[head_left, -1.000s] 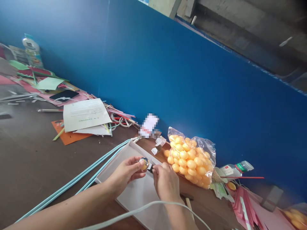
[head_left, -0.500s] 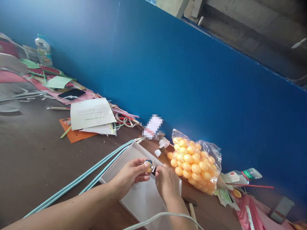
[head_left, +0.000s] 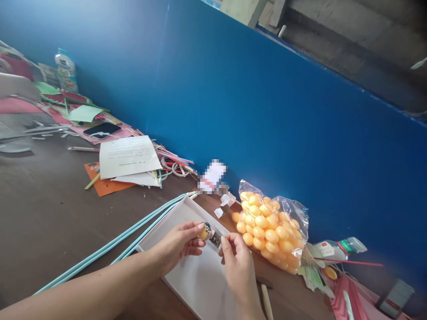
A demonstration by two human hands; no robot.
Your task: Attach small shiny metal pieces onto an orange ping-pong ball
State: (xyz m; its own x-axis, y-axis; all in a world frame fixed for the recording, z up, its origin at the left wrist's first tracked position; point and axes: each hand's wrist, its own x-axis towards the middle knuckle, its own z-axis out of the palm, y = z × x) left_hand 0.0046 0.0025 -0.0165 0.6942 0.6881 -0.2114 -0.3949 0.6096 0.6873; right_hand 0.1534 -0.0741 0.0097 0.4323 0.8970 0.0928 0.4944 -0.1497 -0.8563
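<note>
My left hand pinches a small orange ball with a shiny strip across it, held just above a white board lying on the brown table. My right hand hovers right beside the ball, thumb and forefinger pinched on a small strip that runs off the ball. A clear plastic bag full of orange balls lies just to the right, against the blue wall.
Light blue straps run from the board toward the lower left. Sheets of paper, an orange card, straws and a dark phone lie along the blue wall at left. A plastic bottle and pink paper scraps lie at right.
My right hand has drawn a little away from the ball, toward me and to the right, stretching the strip. My left hand has kept the ball in place. The view shifted slightly.
</note>
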